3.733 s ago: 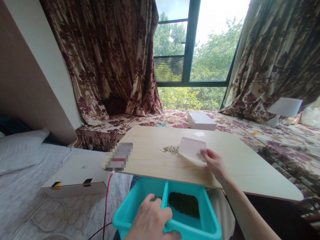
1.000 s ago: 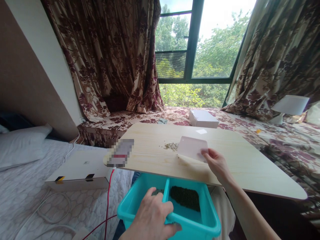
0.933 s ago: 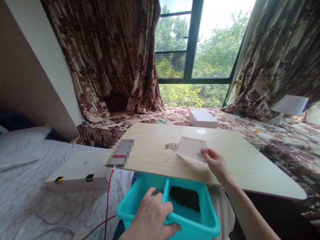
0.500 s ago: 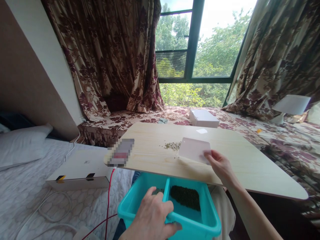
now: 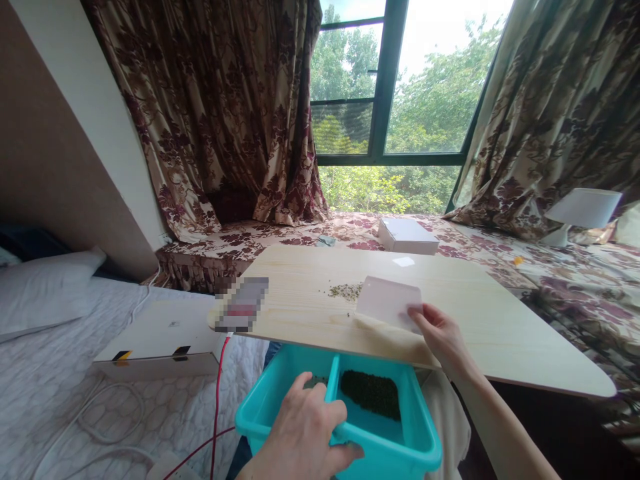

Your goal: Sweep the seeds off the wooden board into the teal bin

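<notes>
Right hand (image 5: pixel 443 333), centre right: thumb and fingers pinched on the near right corner of a translucent plastic scraper (image 5: pixel 390 300), tilted over a pale wood-grain tabletop (image 5: pixel 505 327) with its left edge beside scattered greenish seeds (image 5: pixel 344 291). Left hand (image 5: pixel 307 427), bottom centre: clasped over the near rim of a turquoise two-compartment bin (image 5: pixel 425 433), just below the table's front edge, dark seeds (image 5: pixel 370 392) in its right compartment. Tabletop running rightward to a rounded corner, lower right; quilted bed (image 5: pixel 45 393), left; floral window seat (image 5: pixel 280 235) with white box (image 5: pixel 409 237), beyond the far edge.
</notes>
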{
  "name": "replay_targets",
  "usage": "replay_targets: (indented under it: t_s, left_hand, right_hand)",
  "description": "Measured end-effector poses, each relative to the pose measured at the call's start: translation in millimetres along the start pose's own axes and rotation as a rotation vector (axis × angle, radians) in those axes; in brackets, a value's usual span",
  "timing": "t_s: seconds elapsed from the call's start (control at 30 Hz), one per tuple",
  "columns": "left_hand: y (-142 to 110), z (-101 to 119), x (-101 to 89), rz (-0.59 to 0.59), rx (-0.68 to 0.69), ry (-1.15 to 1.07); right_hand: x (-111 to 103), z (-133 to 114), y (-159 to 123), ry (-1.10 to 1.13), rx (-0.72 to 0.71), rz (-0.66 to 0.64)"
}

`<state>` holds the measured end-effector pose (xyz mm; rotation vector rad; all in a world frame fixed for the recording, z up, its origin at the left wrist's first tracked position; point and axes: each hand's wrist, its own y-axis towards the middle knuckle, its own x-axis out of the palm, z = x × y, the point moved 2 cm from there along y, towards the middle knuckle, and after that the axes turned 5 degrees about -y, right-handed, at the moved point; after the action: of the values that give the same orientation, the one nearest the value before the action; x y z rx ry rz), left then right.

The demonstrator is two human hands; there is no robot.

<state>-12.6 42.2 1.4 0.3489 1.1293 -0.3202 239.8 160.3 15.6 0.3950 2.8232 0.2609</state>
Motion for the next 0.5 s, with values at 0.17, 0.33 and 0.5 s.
replay_targets:
  t_s: [0.17,0.33,0.5]
  left_hand:
    - [1.0,-1.0,0.6,0.011,-0.009,-0.008]
    - [1.0,-0.8,1.0,0.009,-0.016,-0.007]
    - [-1.8,-2.9,2.6,0.039,-0.006,-0.010]
  right_hand:
    - [3.9,8.0,2.6,-0.033,-0.015,-0.021]
    - [11.7,10.2,5.2,0.002,-0.015,-0.018]
    - [22.5,11.4,10.5,0.064,-0.018,-0.064]
